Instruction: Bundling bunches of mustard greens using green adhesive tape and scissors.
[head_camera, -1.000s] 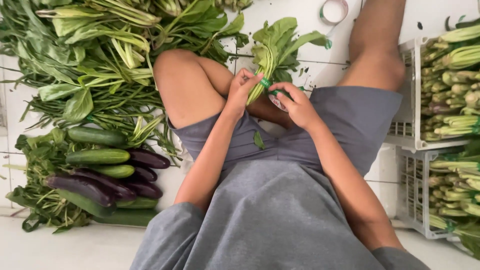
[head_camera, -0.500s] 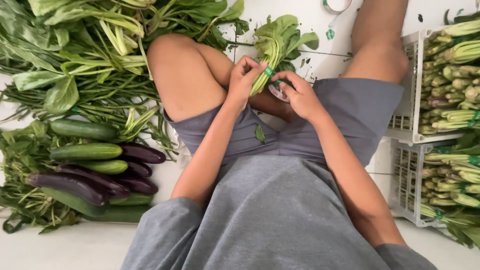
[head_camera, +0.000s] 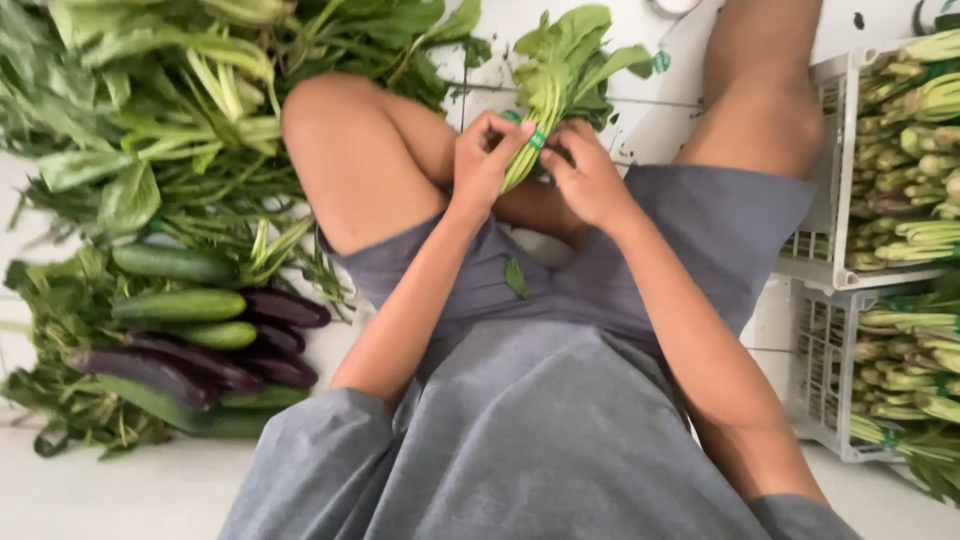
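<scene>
cucumbers (head_camera: 178, 305) | purple eggplants (head_camera: 285, 308) | loose greens (head_camera: 150, 110) | white crates (head_camera: 835, 170) of bundled stalks (head_camera: 915, 110)

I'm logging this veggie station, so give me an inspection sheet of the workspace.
Surface: white tiled floor.
Job's things: bunch of leafy greens with a green band around its stems.
Clutter: cucumbers, eggplants, loose greens on the person's left; white crates of bundled stalks on the right.
Grippers: left hand and right hand both grip the stems, fingers at the band.
Cables: nothing seen.
Surroundings: grey shorts, bare knees.
</scene>
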